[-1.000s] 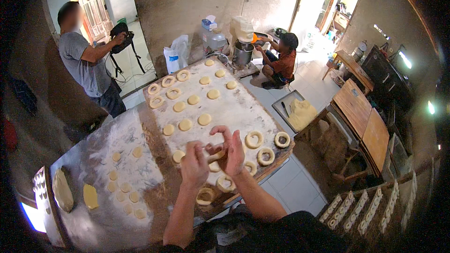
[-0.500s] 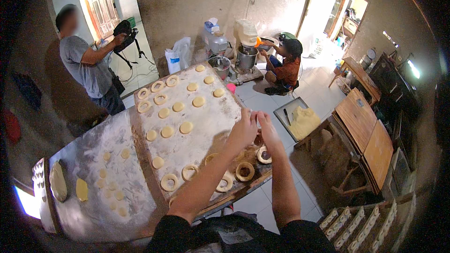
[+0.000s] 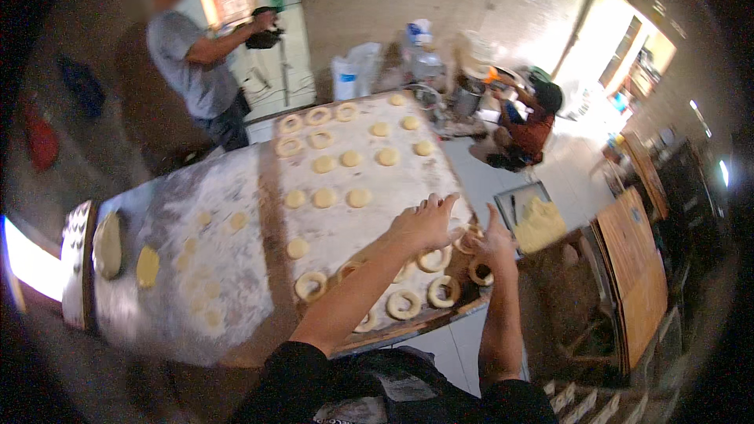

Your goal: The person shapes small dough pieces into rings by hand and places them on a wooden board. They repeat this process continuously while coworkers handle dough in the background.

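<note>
My left hand (image 3: 424, 225) is over the near right part of the floured board (image 3: 377, 232), fingers apart and seemingly holding nothing. To its right, my right hand (image 3: 496, 245) is open, thumb raised. A dough ring (image 3: 463, 245) shows between the hands, partly hidden; I cannot tell whether my fingers touch it. Just below my left hand lies another dough ring (image 3: 433, 268). More rings line the near edge, among them one ring (image 3: 404, 315) and another (image 3: 444, 301). Flat round dough pieces (image 3: 323, 198) lie in rows farther back.
Left of the board, a floured table (image 3: 220, 228) carries a dough slab (image 3: 107, 245) and a small yellow piece (image 3: 148, 266). A tray (image 3: 514, 229) of yellow dough stands right. One person (image 3: 188, 55) holds a camera; another (image 3: 530, 122) crouches by a mixer. Wooden boards (image 3: 632, 275) lean right.
My hands were close together, fingers raised and nearly touching; they have moved apart and lower over the rings. The whole view has shifted, so the board appears farther right.
</note>
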Motion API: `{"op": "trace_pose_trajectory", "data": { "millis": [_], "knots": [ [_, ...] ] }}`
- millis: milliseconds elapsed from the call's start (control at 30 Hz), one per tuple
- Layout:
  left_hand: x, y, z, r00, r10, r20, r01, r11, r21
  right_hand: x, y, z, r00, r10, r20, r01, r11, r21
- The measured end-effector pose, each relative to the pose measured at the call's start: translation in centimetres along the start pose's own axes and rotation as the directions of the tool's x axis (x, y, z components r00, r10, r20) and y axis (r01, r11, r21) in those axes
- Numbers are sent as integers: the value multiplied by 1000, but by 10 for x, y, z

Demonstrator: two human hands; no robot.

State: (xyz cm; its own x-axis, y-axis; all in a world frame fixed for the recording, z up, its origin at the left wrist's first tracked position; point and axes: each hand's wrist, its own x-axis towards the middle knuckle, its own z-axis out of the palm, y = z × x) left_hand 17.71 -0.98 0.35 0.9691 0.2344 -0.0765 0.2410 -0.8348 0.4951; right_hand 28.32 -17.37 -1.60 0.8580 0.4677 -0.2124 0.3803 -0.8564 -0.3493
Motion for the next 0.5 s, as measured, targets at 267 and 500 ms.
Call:
{"op": "trace_pose_trajectory", "data": {
  "millis": [267, 500],
  "knots": [
    [-75, -187, -50, 867, -233, -440, 398, 856, 331, 34, -127, 66, 811, -579, -86, 585, 796, 158],
    [-179, -201, -53, 870, -166, -465, -33, 921, -389, 32, -253, 127, 745, -666, -47, 667, 740, 83]
  ]
}}
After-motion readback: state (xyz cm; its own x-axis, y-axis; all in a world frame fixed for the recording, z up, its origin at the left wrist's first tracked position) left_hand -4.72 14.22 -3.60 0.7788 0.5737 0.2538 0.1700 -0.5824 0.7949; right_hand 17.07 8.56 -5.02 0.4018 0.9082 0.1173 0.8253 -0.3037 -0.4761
